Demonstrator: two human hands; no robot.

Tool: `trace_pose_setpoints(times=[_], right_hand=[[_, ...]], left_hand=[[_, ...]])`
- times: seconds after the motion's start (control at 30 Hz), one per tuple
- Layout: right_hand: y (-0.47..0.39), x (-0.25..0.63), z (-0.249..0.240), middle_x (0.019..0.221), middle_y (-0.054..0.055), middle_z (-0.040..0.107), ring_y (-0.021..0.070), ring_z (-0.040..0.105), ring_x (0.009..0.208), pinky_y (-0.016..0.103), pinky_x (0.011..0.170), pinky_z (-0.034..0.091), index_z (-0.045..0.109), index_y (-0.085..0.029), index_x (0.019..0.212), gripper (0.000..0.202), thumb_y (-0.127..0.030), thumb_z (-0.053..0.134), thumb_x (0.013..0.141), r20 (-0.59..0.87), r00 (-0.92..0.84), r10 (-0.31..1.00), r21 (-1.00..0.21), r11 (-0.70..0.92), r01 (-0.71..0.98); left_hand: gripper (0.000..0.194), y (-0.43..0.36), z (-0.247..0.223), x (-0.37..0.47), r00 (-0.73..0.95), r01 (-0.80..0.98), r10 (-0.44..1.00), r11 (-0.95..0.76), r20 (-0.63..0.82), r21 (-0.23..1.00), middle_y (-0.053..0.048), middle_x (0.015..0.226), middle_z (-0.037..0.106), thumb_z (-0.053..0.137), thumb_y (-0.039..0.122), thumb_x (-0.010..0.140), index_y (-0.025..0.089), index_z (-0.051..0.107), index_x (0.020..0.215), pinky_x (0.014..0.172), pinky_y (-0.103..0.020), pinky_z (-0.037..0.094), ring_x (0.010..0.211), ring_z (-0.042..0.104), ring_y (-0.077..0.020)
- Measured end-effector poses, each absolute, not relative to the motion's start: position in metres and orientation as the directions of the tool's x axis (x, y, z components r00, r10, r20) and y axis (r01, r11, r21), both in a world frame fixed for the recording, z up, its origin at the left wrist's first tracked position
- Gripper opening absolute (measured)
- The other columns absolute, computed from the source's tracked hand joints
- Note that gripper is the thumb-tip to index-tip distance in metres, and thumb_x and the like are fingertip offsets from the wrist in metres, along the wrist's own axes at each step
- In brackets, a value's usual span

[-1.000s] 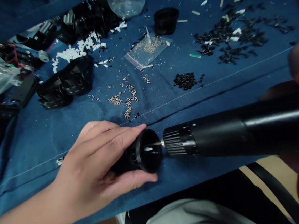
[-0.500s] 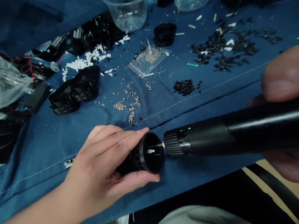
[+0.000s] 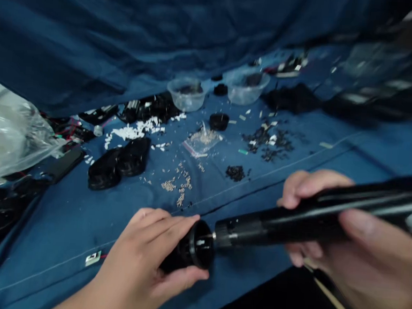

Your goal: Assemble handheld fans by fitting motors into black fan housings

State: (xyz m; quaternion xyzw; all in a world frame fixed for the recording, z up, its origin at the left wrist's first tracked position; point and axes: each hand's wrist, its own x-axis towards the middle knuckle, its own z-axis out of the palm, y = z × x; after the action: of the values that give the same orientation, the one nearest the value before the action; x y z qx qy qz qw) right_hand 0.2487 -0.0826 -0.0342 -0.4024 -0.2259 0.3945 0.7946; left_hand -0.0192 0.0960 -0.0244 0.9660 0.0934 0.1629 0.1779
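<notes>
My left hand is wrapped round a black cylindrical housing that lies on its side, its round mouth facing right. A small white part shows inside that mouth. In my right hand is a black electric screwdriver, held almost level. Its thin bit reaches into the housing's mouth; the tip is hidden there. Beyond my hands lie a scatter of small silvery screws and a heap of tiny black screws or similar parts.
A blue cloth covers the table. Farther back are a zip bag of screws, clear plastic bowls, white bits and scattered black pieces. Black housings and a clear plastic bag lie at the left.
The view has tilted upward, so more of the table's far side shows. More of my right hand is visible round the screwdriver. The bit stays in the housing's mouth.
</notes>
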Motion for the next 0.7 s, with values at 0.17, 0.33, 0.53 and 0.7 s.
trace_pose_setpoints(times=[0.17, 0.33, 0.53, 0.7], right_hand=[[-0.092, 0.268, -0.032, 0.081, 0.0, 0.066, 0.0058, 0.037, 0.029, 0.022, 0.025, 0.031, 0.075, -0.021, 0.094, 0.037, -0.053, 0.083, 0.076, 0.098, 0.861, 0.499, -0.822, 0.529, -0.213], [-0.097, 0.291, -0.033, 0.095, 0.006, 0.073, 0.009, 0.052, 0.048, 0.033, 0.053, 0.065, 0.072, -0.017, 0.097, 0.037, -0.049, 0.076, 0.079, -0.037, 0.98, 0.196, -0.812, 0.566, -0.144], [-0.09, 0.3, -0.036, 0.086, 0.0, 0.068, 0.0138, 0.066, 0.063, 0.048, 0.087, 0.074, 0.06, -0.021, 0.098, 0.024, -0.045, 0.063, 0.101, -0.159, 0.975, 0.157, -0.735, 0.641, -0.223], [-0.087, 0.3, -0.031, 0.113, 0.01, 0.074, 0.0224, 0.08, 0.11, 0.044, 0.096, 0.074, 0.064, -0.017, 0.119, 0.032, -0.043, 0.047, 0.112, -0.253, 0.941, 0.225, -0.691, 0.639, -0.338]], left_hand=[[0.054, 0.096, -0.035, -0.018, 0.908, 0.125, 0.242, -0.935, 0.342, 0.332, -0.004, 0.12, 0.083, 0.069, 0.056, 0.11, 0.028, 0.059, 0.154, 0.089, -0.043, 0.058, 0.101, 0.075, -0.0251], [0.058, 0.091, -0.041, -0.016, 0.895, 0.145, 0.231, -0.96, 0.383, 0.239, -0.008, 0.125, 0.08, 0.069, 0.048, 0.108, 0.024, 0.054, 0.159, 0.097, -0.047, 0.055, 0.108, 0.073, -0.0283], [0.03, 0.084, -0.036, -0.014, 0.914, 0.068, 0.08, -0.997, 0.398, 0.045, -0.005, 0.13, 0.078, 0.072, 0.038, 0.106, 0.026, 0.067, 0.133, 0.098, -0.05, 0.046, 0.105, 0.071, -0.027], [0.018, 0.08, -0.027, -0.017, 0.908, 0.054, -0.038, -0.977, 0.416, -0.208, -0.008, 0.126, 0.078, 0.068, 0.039, 0.108, 0.023, 0.067, 0.116, 0.1, -0.053, 0.043, 0.103, 0.069, -0.0281]])
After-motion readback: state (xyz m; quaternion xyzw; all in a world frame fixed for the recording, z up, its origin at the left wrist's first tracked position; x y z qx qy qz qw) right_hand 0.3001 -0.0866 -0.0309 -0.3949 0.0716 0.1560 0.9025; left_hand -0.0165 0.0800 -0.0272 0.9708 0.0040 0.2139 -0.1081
